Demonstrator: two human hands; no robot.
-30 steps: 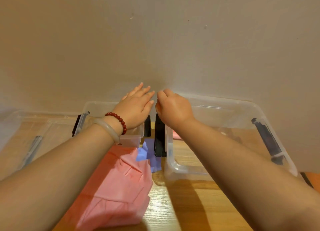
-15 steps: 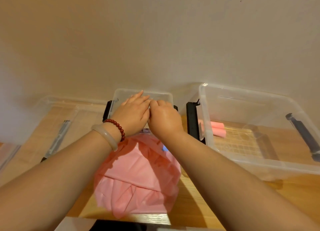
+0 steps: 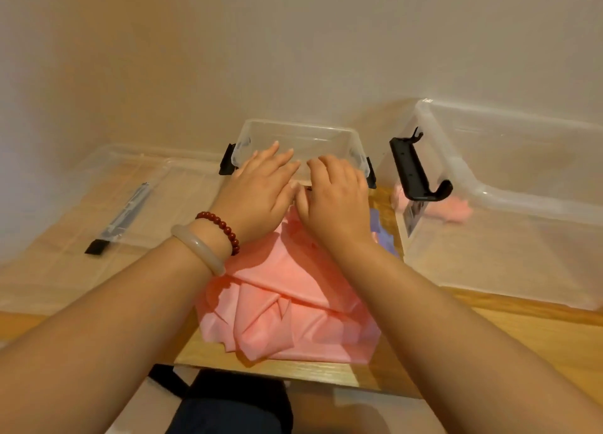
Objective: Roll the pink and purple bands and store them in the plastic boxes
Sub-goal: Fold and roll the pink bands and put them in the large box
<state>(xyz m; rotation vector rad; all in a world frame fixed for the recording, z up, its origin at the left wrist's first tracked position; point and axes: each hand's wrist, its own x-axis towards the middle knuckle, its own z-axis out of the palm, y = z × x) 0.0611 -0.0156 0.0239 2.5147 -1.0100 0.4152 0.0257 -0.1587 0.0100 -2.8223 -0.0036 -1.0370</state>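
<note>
A crumpled pink band (image 3: 287,306) lies in a heap on the wooden table in front of me. Its far end is hidden under both hands. My left hand (image 3: 261,189) rests flat on that end, fingers straight and reaching over the front rim of a small clear box (image 3: 303,133). My right hand (image 3: 336,199) sits beside it with fingers curled down onto the band's far edge. A strip of purple band (image 3: 383,234) shows just right of my right wrist. Pink rolls (image 3: 456,210) lie inside the large clear box (image 3: 509,192) on the right.
A clear lid (image 3: 81,185) with a black latch (image 3: 120,218) lies flat on the left. The large box's black handle (image 3: 414,172) sticks up near my right hand. A wall stands close behind the boxes. The table's front edge (image 3: 293,371) runs just below the pink heap.
Both hands came back from the gap between the boxes and settled on the pink band's far end by the small box. My view tilted down, and the pink heap now sits in the centre.
</note>
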